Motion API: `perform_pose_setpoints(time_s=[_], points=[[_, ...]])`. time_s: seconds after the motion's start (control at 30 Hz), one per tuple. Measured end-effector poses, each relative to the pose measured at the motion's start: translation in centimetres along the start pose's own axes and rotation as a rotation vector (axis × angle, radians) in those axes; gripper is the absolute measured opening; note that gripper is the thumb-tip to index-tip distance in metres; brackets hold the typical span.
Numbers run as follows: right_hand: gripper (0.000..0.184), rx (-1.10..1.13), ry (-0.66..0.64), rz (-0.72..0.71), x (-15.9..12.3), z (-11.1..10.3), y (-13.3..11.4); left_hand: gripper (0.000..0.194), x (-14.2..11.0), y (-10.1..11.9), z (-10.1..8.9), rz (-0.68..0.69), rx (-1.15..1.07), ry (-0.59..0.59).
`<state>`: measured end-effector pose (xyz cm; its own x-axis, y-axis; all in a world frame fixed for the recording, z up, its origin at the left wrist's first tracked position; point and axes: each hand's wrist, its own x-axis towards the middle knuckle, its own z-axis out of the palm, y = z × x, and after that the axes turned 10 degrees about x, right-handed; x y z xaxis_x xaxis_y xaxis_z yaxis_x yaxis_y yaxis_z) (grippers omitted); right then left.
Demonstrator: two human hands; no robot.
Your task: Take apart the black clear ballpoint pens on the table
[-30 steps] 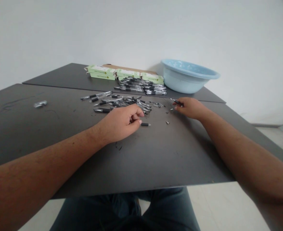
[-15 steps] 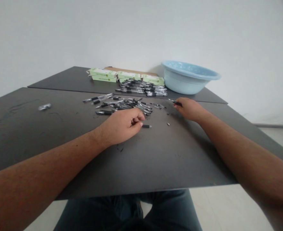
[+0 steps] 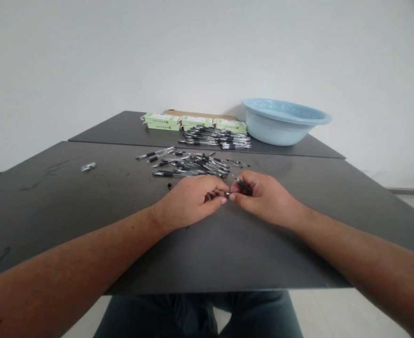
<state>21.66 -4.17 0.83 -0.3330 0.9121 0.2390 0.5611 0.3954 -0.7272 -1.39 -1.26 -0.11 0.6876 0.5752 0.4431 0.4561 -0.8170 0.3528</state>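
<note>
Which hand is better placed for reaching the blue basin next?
Probably the right hand: it lies nearer the blue basin, though it holds a dark pen. The left hand is farther off, in front of the loose pens.

Workroom, seemingly: dark tabletop (image 3: 224, 267), pen pile (image 3: 202, 164), green boxes (image 3: 163, 122).

The right hand (image 3: 267, 198) partly hides a pen (image 3: 241, 182). Beside the left hand (image 3: 192, 199), a tiny silvery bit (image 3: 227, 193) defies identification.

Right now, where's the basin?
Head view, right of centre: the basin sits on the far tabletop, just right of the boxes and far pens, beyond the right hand.
</note>
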Motion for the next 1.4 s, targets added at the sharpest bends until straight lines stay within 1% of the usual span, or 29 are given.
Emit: perform_pose_setpoints(time_s=[0.07, 0.17, 0.43, 0.83, 1.0, 1.13, 1.3, 1.4], points=[[0.009, 0.013, 0.013, 0.012, 0.0, 0.0, 0.0, 0.014, 0.1, 0.0, 0.0, 0.028, 0.051, 0.008], [0.008, 0.034, 0.002, 0.032, 0.1, -0.1, 0.0, 0.012, 0.1, -0.2, 0.1, 0.066, 0.075, 0.003], [0.012, 0.063, -0.029, 0.019, -0.1, 0.0, 0.0, 0.004, 0.1, 0.2, 0.1, 0.091, 0.088, 0.04], [0.016, 0.081, -0.04, 0.032, 0.1, 0.0, -0.2, 0.007, 0.2, 0.3, 0.0, 0.118, 0.061, 0.051], [0.018, 0.07, -0.035, 0.032, 0.0, 0.0, -0.5, 0.008, 0.2, 0.5, -0.2, 0.084, 0.056, 0.017], [0.018, 0.062, -0.036, 0.026, 0.0, 0.0, -0.3, 0.009, 0.3, 0.3, -0.2, 0.035, 0.058, 0.025], [0.015, 0.0, -0.015, 0.02, 0.1, -0.6, 0.2, 0.01, 0.3, -0.3, -0.1, -0.093, 0.054, 0.057], [0.011, -0.033, -0.02, -0.025, 0.1, -1.1, 0.5, 0.009, 0.4, -0.7, 0.0, -0.159, 0.021, 0.09]])
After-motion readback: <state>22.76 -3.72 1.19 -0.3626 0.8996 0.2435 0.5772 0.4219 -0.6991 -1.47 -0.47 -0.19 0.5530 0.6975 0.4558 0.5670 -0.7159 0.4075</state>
